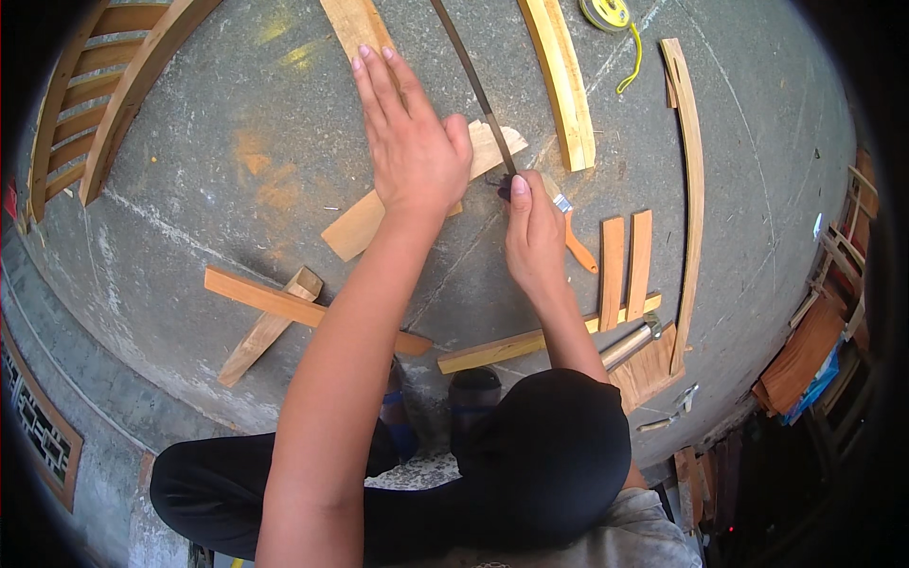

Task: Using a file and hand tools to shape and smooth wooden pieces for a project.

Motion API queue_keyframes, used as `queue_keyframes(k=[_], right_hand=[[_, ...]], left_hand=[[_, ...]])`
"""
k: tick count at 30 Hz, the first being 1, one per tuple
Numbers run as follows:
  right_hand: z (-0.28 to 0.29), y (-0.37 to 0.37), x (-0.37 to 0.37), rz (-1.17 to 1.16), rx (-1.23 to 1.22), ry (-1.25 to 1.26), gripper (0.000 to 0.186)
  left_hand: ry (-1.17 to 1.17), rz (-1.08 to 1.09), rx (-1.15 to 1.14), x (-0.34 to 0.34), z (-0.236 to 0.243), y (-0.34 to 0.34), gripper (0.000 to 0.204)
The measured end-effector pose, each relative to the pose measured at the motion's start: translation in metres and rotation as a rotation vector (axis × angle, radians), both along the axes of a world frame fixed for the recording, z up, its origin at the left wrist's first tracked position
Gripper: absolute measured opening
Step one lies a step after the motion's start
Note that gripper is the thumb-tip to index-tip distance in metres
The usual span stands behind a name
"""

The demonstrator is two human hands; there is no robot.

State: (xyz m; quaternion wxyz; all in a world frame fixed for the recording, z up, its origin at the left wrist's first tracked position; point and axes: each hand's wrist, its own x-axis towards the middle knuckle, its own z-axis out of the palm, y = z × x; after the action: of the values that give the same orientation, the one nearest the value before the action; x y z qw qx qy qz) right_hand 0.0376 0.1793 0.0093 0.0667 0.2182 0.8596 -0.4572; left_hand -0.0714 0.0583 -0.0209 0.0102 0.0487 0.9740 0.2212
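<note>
My left hand [413, 151] lies with fingers stretched over a wooden plank [350, 21] that runs toward the top edge. Beneath that hand, pale boards [350, 227] lie crosswise. My right hand [533, 232] grips the dark handle of a long, thin, dark blade [473, 71], possibly a saw, that extends up past my left fingers. A paintbrush [580, 248] with an orange handle lies just right of my right hand. A thick timber piece [559, 85] lies right of the blade.
A slatted wooden frame [123, 95] stands upper left on the concrete floor [208, 189]. Crossed battens [246, 289], short slats [639, 265], a long strip [689, 208], a hammer [627, 346] and a tape measure [606, 13] lie around. Scrap wood [800, 350] is piled right.
</note>
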Motion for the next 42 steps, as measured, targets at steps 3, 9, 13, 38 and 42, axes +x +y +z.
queue_keyframes(k=[3,9,13,38,42], right_hand=[[0.001,0.001,0.0,0.009,0.028,-0.03,0.03],[0.0,0.004,0.001,0.052,0.09,0.015,0.027],[0.002,0.009,-0.001,0.088,0.116,-0.004,0.025],[-0.004,0.009,0.022,0.18,0.35,-0.074,0.02],[0.003,0.008,0.034,0.181,0.357,-0.151,0.018]], left_hand=[[-0.006,-0.003,0.001,0.0,0.0,0.0,0.085],[-0.004,-0.001,0.011,0.0,-0.001,0.0,0.084],[-0.01,0.001,-0.003,0.0,0.0,0.001,0.084],[-0.012,-0.005,0.0,-0.001,0.001,0.003,0.083],[-0.014,-0.002,-0.01,-0.001,0.002,-0.001,0.083]])
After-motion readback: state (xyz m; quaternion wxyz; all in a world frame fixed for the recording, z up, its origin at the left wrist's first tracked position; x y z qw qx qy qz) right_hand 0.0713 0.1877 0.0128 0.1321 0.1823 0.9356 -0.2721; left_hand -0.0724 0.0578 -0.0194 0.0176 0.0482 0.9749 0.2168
